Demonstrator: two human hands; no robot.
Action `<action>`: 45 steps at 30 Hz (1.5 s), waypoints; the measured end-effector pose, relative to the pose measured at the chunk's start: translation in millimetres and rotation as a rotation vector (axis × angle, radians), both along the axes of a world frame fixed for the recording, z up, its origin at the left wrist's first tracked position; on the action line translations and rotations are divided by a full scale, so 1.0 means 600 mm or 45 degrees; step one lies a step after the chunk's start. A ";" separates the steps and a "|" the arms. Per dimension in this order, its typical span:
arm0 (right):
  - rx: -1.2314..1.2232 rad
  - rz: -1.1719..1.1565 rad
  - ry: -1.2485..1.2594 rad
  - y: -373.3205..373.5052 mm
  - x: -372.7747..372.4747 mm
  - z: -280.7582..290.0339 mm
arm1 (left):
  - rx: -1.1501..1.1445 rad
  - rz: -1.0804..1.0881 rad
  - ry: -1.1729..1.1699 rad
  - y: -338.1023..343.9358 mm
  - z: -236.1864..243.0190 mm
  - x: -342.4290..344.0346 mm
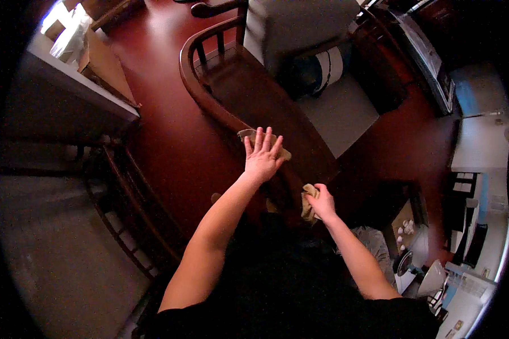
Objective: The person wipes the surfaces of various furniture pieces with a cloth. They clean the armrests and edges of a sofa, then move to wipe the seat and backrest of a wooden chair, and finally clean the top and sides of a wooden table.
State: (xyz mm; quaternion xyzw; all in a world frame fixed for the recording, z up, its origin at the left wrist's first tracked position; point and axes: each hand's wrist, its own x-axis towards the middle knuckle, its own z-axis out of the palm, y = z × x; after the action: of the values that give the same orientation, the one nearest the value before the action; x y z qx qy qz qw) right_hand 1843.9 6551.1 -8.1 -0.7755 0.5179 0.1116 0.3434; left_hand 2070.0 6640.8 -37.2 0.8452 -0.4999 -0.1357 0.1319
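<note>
Here, at the far left, a pale shelf unit (85, 85) is standing with a cardboard box (104, 65) on it, and below it a dark slatted chair frame (130, 209) is sitting against the grey floor (56, 254). Right of these, a curved wooden chair (209, 79) is rising from the red-brown floor (164, 130), its rounded arm running toward the person. The left hand (262, 155) is lying flat with fingers spread wide, pressing a tan cloth (249, 134) onto that arm; the cloth is showing only at the fingertips and looks thin and crumpled. Just right and nearer, the right hand (321, 203) is closing around a second bunched tan cloth (308, 204), which is hanging from the fist beside the dark seat edge. Farther off, a grey cushioned chair back (300, 28) and a white paper roll (331, 65) are standing on a grey mat (345, 113). At the far right, a dark cabinet (430, 62) is lining the wall, and a white fan (432, 277) is standing near a cluttered low worktop (407, 226).
</note>
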 end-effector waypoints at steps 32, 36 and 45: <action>-0.616 0.560 -0.372 0.050 0.433 -0.041 | -0.171 -0.454 -0.074 0.055 -0.002 0.359; -0.601 0.740 -0.457 0.060 0.540 -0.038 | -0.017 -0.355 -0.073 0.067 0.021 0.458; -0.433 0.651 -0.511 0.077 0.732 -0.056 | -0.065 0.033 -0.145 0.060 -0.011 0.590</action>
State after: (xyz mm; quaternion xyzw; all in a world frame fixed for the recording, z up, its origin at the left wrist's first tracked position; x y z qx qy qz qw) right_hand 2283.3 6597.6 -41.4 -0.9324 0.2406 -0.0482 0.2653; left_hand 2424.0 6676.8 -43.9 0.8543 -0.4989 -0.0727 0.1265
